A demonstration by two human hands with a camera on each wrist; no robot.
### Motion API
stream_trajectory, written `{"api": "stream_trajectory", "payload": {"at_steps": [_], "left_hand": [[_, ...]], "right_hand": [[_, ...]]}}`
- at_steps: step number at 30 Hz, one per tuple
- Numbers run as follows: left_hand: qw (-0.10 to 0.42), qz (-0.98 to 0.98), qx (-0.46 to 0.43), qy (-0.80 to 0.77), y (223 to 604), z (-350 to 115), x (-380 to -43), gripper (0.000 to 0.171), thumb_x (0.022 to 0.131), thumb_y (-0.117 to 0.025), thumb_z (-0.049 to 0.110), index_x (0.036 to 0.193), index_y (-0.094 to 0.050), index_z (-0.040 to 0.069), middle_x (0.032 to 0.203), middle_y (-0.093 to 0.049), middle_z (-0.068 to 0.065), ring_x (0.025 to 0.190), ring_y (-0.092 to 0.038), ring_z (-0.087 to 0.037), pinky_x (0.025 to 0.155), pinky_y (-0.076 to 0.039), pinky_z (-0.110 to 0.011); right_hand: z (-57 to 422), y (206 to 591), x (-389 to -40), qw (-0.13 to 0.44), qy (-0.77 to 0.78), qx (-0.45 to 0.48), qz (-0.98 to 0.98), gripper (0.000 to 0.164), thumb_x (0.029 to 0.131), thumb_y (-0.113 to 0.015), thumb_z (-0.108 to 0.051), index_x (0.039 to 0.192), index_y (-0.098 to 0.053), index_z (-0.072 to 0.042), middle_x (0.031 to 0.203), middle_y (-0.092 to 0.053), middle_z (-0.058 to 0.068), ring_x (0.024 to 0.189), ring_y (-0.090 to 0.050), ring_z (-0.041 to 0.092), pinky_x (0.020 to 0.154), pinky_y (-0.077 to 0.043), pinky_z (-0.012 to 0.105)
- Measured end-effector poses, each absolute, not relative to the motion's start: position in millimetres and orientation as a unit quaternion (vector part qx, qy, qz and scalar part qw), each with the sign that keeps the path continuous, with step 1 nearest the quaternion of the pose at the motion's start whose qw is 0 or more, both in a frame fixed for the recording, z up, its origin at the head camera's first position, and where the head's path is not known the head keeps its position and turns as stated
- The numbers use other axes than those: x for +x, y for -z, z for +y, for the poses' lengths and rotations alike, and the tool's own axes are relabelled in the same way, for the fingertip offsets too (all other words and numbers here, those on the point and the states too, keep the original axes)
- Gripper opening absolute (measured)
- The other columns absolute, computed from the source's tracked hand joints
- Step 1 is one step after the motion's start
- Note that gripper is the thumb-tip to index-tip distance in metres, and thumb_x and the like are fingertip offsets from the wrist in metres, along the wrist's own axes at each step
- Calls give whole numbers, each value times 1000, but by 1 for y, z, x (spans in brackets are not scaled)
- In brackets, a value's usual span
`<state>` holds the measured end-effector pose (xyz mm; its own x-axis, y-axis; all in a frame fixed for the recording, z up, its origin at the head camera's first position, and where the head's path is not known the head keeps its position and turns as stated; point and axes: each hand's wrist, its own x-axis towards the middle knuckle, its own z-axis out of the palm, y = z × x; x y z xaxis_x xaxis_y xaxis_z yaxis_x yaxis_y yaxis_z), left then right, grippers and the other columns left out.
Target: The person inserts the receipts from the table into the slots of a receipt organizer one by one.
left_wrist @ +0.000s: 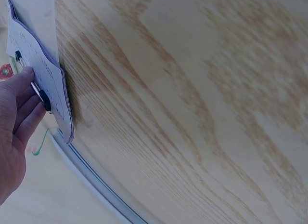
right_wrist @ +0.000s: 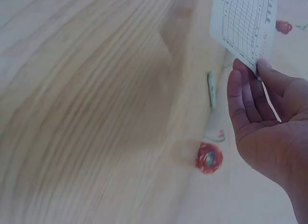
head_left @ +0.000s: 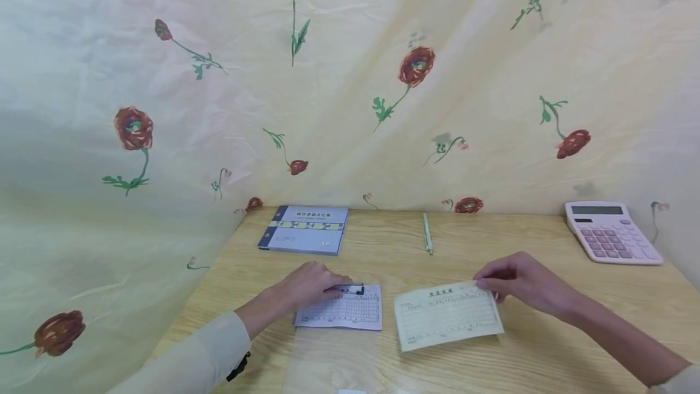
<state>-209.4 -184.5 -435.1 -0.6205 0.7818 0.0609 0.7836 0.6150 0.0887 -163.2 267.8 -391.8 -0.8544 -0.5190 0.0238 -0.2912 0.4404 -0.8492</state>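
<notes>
My left hand (head_left: 308, 289) grips the clipped top edge of a small pad of printed forms (head_left: 350, 315) on the table. A clip with black ends (head_left: 358, 289) lies under its fingers; in the left wrist view the thumb and fingers pinch around the clip (left_wrist: 34, 86). To the right, a single printed slip (head_left: 445, 316) is held up off the table, tilted a little. My right hand (head_left: 522, 287) pinches its upper right corner between thumb and fingers, as the right wrist view shows at the slip's corner (right_wrist: 248, 29). Part of the pad's top is hidden by the left hand.
A blue-and-white account book (head_left: 306, 230) lies at the back left. Behind the slip is a pale green pen (head_left: 427, 233). A pink and white calculator (head_left: 612, 233) sits at the back right. Flowered cloth (head_left: 350, 96) hangs along the wooden table's (head_left: 383, 254) far edge.
</notes>
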Motion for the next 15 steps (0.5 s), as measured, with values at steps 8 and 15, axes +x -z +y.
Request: {"api": "stream_trajectory", "payload": {"at_steps": [8,15], "left_hand": [[18,-895,-444,40,435,-183,-211,29,100,-77,22,128,-78,14,120,-78,-1,55,-45,9,55,-39,-6],[17,-894,-447,28,434,-183,-212,29,100,-77,20,128,-78,14,117,-79,-2,54,-45,8,55,-41,-6]], "right_hand": [[224,388,-172,140,496,-228,826,17,102,-71,-7,111,-78,6,97,-78,11,76,-70,19,65,-61,34],[181,396,-178,162,529,-213,805,18,99,-73,-2,110,-76,12,96,-77,15,77,-72,26,65,-62,35]]}}
